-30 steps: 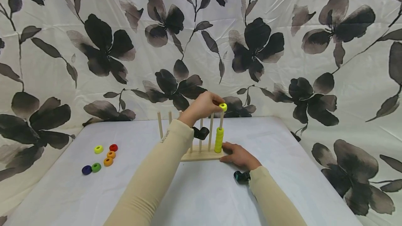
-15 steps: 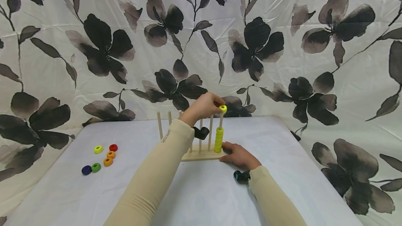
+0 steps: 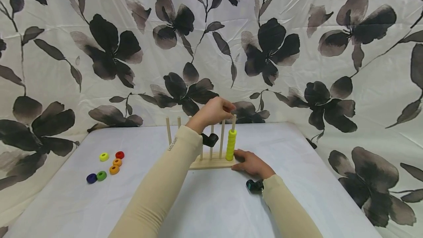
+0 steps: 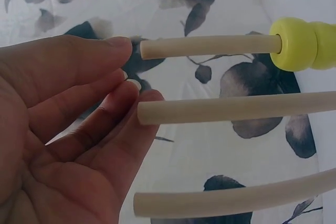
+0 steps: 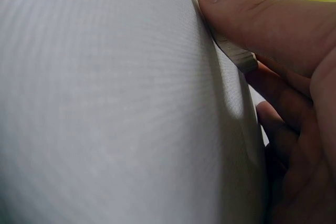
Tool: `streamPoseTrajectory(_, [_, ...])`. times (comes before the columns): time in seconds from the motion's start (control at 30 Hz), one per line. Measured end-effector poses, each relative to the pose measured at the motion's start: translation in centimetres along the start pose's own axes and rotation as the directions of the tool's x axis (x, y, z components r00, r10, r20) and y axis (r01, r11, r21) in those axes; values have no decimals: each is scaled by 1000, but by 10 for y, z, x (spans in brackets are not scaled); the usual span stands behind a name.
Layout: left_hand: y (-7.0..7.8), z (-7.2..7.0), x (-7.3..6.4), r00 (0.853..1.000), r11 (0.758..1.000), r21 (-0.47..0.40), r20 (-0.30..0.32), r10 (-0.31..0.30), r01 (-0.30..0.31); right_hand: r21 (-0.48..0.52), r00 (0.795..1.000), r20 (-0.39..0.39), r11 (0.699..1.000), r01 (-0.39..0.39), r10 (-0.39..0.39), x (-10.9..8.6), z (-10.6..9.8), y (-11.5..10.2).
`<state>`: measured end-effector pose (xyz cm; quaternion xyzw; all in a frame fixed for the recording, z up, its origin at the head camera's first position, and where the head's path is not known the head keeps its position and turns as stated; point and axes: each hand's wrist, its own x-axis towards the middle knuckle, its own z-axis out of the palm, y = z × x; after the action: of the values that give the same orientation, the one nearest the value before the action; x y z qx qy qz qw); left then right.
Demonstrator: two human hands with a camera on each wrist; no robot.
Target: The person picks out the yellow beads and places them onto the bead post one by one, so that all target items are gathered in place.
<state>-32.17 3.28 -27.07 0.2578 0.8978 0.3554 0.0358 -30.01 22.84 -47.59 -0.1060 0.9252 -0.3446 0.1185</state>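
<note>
A wooden peg rack [image 3: 211, 163] stands on the table with several upright pegs. Its rightmost peg [image 4: 210, 46] carries a stack of yellow beads [image 3: 231, 145], the peg's upper end showing bare above them. By the top of that peg is my left hand [image 3: 214, 112], with nothing between thumb and fingers; the left wrist view shows the fingertips [image 4: 134, 85] apart from the thumb. My right hand [image 3: 252, 164] grips the right end of the rack's base, thumb in front, as the right wrist view shows. The left arm hides some of the pegs.
On the left of the table lie loose beads: a yellow bead [image 3: 104, 157], a red bead [image 3: 119, 155], two orange beads [image 3: 114, 169], a green bead [image 3: 101, 175] and a dark blue bead [image 3: 91, 178]. A floral cloth [image 3: 211, 47] hangs behind the table.
The yellow bead that my left hand held at the peg's top has been let go and slid down onto the stack, which is now taller. The right hand has stayed put.
</note>
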Motion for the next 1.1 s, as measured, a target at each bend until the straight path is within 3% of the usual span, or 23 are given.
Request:
streamPoseTrajectory(0.33, [-8, -16, -10, 999, 999, 29, -39, 32, -31, -11, 1000, -17, 1000, 25, -25, -1, 0, 1])
streamPoseTrajectory(1.1, [-58, -72, -50, 990, 997, 63, -134, -45, 54, -20, 1000, -18, 1000, 6, -7, 0, 4, 1])
